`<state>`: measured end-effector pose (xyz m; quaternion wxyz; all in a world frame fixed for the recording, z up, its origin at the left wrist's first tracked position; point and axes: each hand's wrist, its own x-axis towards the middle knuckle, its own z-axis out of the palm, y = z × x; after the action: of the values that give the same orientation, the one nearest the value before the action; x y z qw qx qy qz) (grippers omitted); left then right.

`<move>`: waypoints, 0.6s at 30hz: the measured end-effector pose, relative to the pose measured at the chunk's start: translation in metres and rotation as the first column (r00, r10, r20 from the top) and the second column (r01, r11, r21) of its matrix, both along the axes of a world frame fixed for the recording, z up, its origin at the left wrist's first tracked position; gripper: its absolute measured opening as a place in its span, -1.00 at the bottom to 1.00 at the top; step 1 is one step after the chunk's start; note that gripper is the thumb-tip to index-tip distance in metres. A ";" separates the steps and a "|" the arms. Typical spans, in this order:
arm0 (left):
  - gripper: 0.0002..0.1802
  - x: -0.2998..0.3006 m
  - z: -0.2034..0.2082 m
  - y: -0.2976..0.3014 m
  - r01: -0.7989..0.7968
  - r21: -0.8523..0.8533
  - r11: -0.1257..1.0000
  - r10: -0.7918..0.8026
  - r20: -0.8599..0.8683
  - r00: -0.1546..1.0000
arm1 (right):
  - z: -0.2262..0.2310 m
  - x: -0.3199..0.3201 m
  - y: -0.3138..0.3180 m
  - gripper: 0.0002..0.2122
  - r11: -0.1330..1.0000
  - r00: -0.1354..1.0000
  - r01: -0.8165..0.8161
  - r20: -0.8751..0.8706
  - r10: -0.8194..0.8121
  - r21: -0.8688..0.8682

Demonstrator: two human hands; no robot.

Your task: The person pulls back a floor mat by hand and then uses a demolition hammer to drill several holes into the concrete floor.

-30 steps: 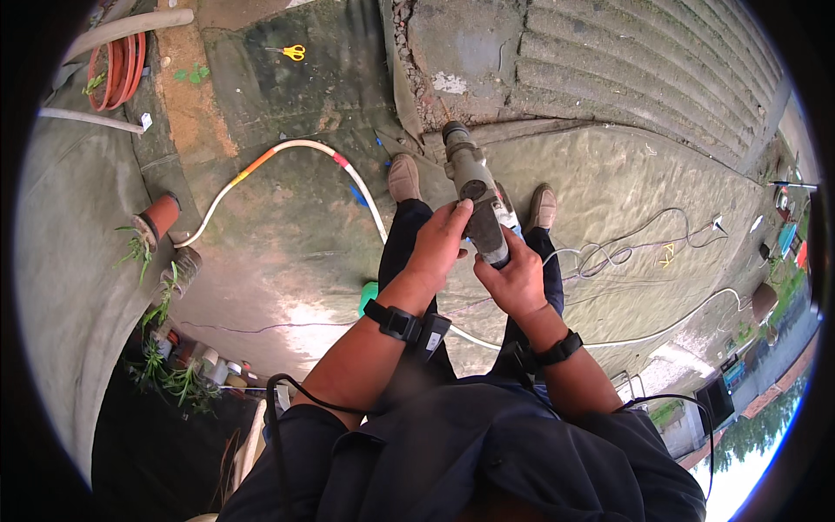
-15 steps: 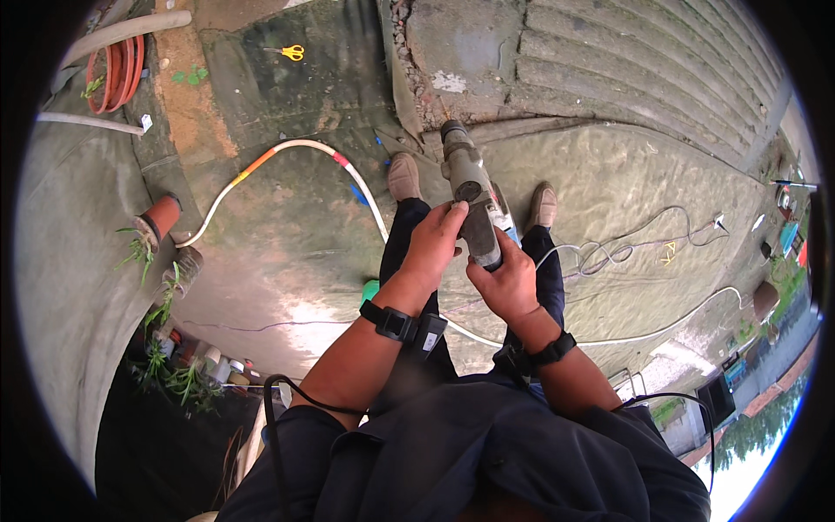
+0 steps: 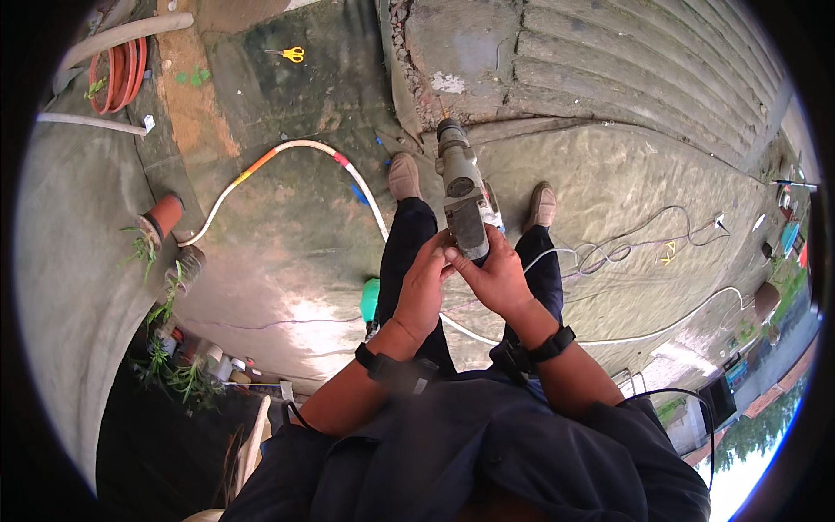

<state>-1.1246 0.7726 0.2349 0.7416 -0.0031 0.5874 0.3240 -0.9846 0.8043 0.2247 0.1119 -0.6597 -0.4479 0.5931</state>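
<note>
Clock centred on mid-view. Drill, qty 1, sits approx 1 o'clock, close in, chuck end up toward 12, thin bit out front, qty 1. Both hands at its rear end. R hand, about 3 o'clock from centre: fingers curled round the rear's right side, tips hidden, thumb laid across toward the left. L hand, nr 6 o'clock: fingers close together, tips at the rear's left edge; gripping or just touching, can't tell.

Containers now! Terracotta pot, qty 1, just past 9 o'clock, leafy plant sprouting at its lower-left end. Grey-brown pot, qty 1, at 9, just below it; green leaves overlap it, rooted inside or not, can't tell. Over at 8, small pots bunched w/ greenery, too blurred to count. Far out at 3, brown pot, qty 1, contents can't tell. Green object, qty 1, btwn 7 and 8, part hidden by a trouser leg; container or not, can't tell.

Rest of the count: yellow-handled scissors, 1 pr, at 11. Orange-red hose coil, qty 1, at 10. Shoes, qty 2: one at 12, other at 2. Black wristbands, qty 2, one per wrist.
</note>
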 end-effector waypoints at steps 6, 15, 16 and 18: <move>-0.52 0.022 0.016 -0.018 0.090 0.203 0.975 -0.060 -0.148 0.987 | -0.001 -0.012 -0.003 -0.26 0.991 0.991 -0.132 -0.020 0.132 -0.023; -0.46 0.005 -0.002 -0.014 0.406 0.243 0.881 -0.280 -0.424 0.861 | -0.010 -0.021 0.005 -0.16 0.970 0.959 -0.235 -0.176 0.222 -0.056; -0.46 0.003 -0.003 -0.015 0.384 0.225 0.895 -0.265 -0.425 0.866 | -0.009 -0.024 0.012 -0.12 0.960 0.948 -0.262 -0.215 0.237 -0.100; -0.50 0.003 -0.015 -0.020 0.339 0.265 0.903 -0.188 -0.467 0.864 | -0.008 -0.022 0.019 -0.21 0.942 0.927 -0.311 -0.260 0.271 -0.127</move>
<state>-1.1218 0.7522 0.2202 0.6205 0.2770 0.6666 0.3065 -1.0062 0.8231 0.2168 0.0199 -0.5165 -0.4733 0.7133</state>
